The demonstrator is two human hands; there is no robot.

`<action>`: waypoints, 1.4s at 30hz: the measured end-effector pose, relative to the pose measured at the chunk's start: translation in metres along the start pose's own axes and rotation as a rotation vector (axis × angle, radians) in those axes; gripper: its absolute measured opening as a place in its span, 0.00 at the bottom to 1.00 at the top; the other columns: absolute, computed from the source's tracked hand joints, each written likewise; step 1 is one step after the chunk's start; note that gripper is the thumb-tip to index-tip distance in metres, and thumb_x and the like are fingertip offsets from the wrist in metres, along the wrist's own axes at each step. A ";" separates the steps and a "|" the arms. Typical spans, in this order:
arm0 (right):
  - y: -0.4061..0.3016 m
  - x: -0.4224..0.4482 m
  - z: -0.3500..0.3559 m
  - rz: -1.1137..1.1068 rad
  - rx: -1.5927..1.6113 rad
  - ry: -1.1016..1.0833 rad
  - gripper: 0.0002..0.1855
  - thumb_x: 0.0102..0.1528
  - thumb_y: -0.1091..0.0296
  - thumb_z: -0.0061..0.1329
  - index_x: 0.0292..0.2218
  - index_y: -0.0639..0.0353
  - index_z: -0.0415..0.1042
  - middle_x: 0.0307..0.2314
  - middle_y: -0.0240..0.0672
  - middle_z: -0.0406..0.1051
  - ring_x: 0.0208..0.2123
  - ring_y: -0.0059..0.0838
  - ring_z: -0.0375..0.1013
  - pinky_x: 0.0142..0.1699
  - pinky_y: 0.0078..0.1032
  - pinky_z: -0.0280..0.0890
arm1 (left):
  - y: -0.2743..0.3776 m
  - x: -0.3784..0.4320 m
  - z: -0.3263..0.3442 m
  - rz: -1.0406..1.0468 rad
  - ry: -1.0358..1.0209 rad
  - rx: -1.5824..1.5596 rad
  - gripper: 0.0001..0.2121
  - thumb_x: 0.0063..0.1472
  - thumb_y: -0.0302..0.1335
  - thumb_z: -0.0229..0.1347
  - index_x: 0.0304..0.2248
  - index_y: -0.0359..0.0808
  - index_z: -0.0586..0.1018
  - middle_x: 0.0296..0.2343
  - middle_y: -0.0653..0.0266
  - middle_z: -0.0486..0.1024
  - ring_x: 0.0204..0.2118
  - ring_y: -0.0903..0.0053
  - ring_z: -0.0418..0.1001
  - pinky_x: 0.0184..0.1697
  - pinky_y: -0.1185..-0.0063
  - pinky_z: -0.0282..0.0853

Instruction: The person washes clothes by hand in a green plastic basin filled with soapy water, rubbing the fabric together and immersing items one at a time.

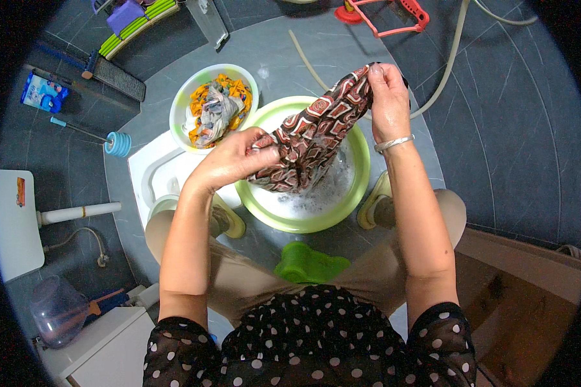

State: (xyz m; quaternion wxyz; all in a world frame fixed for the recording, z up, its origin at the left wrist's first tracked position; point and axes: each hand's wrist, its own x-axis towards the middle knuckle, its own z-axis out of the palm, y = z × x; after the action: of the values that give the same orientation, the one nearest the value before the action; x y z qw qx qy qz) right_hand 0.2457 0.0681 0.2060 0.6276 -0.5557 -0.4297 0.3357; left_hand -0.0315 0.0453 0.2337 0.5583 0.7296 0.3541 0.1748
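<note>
A wet brown, red and white patterned cloth (314, 130) is stretched between my two hands over a green-rimmed plastic basin (310, 226). My right hand (389, 92) pinches its upper end, above and beyond the basin's right side. Lower down at the left, my left hand (237, 157) grips the cloth's bunched edge. The cloth's lower part hangs over the soapy water (336, 188), which is white with foam. Behind my left hand, a smaller basin (176, 113) holds crumpled orange patterned cloth (244, 89) and greyish cloth (218, 113).
A white squat toilet pan (147, 157) lies left of the basin. A green plastic stool (302, 263) shows between my legs. A hose (448, 82) curves over the floor and wall at the right. A blue-headed brush (118, 144) is at the left wall, and a red plastic frame (392, 31) stands far back.
</note>
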 end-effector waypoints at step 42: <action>-0.028 -0.090 0.024 -0.066 -0.464 -0.545 0.08 0.44 0.72 0.50 0.26 0.61 0.63 0.19 0.40 0.64 0.23 0.38 0.65 0.30 0.28 0.61 | -0.015 0.029 0.051 0.316 0.314 0.269 0.12 0.46 0.26 0.57 0.33 0.32 0.75 0.32 0.56 0.73 0.33 0.63 0.71 0.40 0.70 0.64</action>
State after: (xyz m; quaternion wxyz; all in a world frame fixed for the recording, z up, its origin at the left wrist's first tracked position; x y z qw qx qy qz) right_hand 0.1861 -0.0074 0.2187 0.3576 -0.5592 -0.6637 0.3448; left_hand 0.0167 0.0322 0.1998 0.3601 0.8075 0.3384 0.3222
